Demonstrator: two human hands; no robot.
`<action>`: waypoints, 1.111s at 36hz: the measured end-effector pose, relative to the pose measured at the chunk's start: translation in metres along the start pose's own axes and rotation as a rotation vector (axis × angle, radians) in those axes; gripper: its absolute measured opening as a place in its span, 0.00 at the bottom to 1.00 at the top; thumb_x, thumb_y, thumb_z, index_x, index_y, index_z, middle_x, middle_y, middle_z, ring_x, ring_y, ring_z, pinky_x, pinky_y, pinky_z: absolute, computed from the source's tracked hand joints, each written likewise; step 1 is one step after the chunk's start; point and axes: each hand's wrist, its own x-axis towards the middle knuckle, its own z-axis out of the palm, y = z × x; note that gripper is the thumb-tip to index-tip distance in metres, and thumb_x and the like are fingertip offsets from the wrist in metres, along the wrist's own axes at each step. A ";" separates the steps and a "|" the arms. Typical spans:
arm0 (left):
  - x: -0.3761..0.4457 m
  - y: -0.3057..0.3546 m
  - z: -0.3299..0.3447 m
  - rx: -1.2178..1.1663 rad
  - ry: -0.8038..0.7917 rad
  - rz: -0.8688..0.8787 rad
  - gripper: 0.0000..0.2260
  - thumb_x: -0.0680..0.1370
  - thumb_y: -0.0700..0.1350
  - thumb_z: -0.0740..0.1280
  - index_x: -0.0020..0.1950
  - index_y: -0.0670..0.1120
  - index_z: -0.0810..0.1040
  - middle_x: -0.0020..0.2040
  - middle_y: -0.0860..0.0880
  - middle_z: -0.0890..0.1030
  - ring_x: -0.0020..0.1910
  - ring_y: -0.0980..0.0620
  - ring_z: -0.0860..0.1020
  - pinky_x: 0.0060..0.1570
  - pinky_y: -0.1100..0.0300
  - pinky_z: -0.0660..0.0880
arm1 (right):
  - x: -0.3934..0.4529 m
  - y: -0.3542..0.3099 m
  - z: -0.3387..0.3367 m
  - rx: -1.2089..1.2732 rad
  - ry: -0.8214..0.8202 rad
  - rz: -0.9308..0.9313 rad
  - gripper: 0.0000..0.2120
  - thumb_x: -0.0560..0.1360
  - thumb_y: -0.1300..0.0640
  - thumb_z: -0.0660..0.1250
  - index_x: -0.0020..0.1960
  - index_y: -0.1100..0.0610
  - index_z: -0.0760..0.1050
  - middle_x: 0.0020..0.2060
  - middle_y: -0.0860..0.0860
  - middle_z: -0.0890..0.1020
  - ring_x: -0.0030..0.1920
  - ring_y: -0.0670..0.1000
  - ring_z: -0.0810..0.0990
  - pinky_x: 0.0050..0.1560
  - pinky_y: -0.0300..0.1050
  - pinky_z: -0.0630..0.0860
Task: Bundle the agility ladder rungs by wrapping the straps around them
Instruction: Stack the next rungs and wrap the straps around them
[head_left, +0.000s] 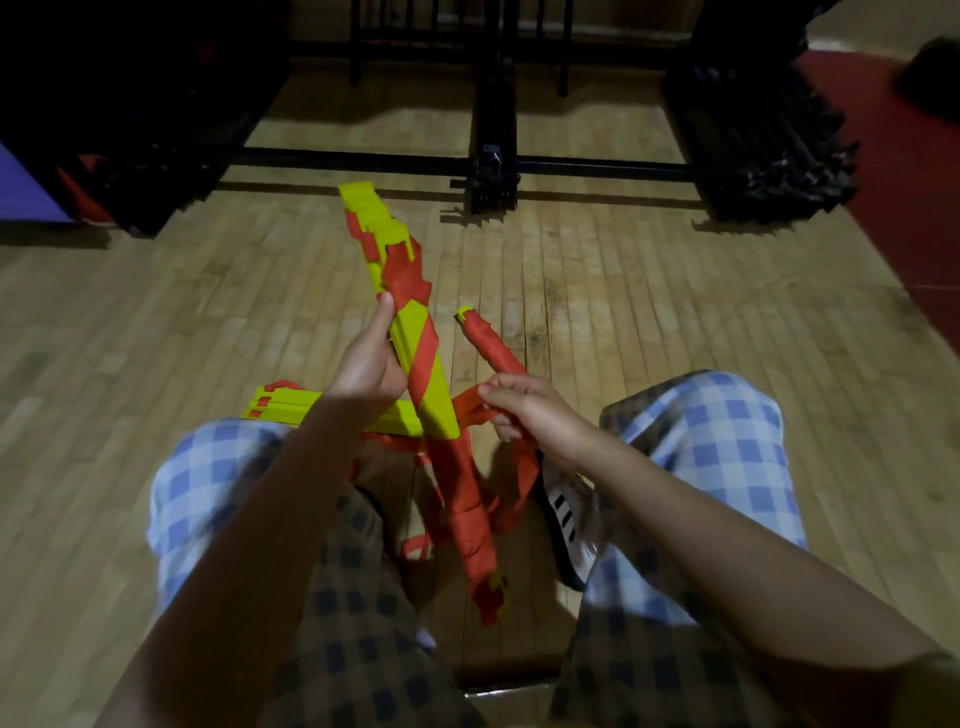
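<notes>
The stack of flat yellow plastic ladder rungs (415, 358) is held tilted above the lap. Right of it, the right hand (524, 410) pinches the loose orange fabric strap (470, 410) — taut for another wrap. On the stack's left, the left hand (369, 364) grips it — steadying, thumb up. Beyond lies a dark metal frame (493, 166).

The stack of ladder rungs (415, 332) was bright yellow, crossed by a slanting band of orange-red strap (470, 499), and the same orange-red covered its lower length almost wholly, with only small yellow patches showing near the bottom end. A second yellow stack (280, 410) lying on the floor carried small orange-red marks at its end, and a shorter bundle (491, 345) was orange-red with a yellow tip. The trousers (717, 431) were checked in pale blue, white and tan, the shoe (566, 525) was white with black stripes, the wooden floor (675, 291) was light brown, and the mat (904, 171) at the right edge was dark red.
</notes>
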 end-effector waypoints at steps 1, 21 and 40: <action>0.000 0.000 -0.001 0.031 0.002 0.006 0.20 0.83 0.56 0.53 0.62 0.45 0.75 0.48 0.49 0.83 0.48 0.53 0.80 0.54 0.58 0.76 | -0.001 -0.002 0.001 0.005 -0.007 -0.003 0.12 0.81 0.61 0.61 0.39 0.58 0.71 0.27 0.49 0.68 0.26 0.44 0.65 0.28 0.35 0.63; -0.024 0.006 0.001 0.292 0.126 0.168 0.13 0.80 0.51 0.64 0.49 0.41 0.72 0.35 0.44 0.73 0.26 0.53 0.77 0.24 0.63 0.72 | -0.006 -0.008 0.003 0.116 -0.092 -0.004 0.12 0.80 0.60 0.63 0.37 0.56 0.74 0.27 0.50 0.70 0.25 0.45 0.66 0.28 0.34 0.66; -0.015 0.006 0.003 -0.176 0.065 0.080 0.05 0.82 0.47 0.61 0.51 0.49 0.75 0.34 0.51 0.77 0.31 0.53 0.78 0.45 0.57 0.78 | -0.002 -0.007 0.002 0.199 -0.062 -0.001 0.12 0.81 0.62 0.59 0.39 0.60 0.72 0.28 0.52 0.71 0.24 0.45 0.68 0.28 0.35 0.66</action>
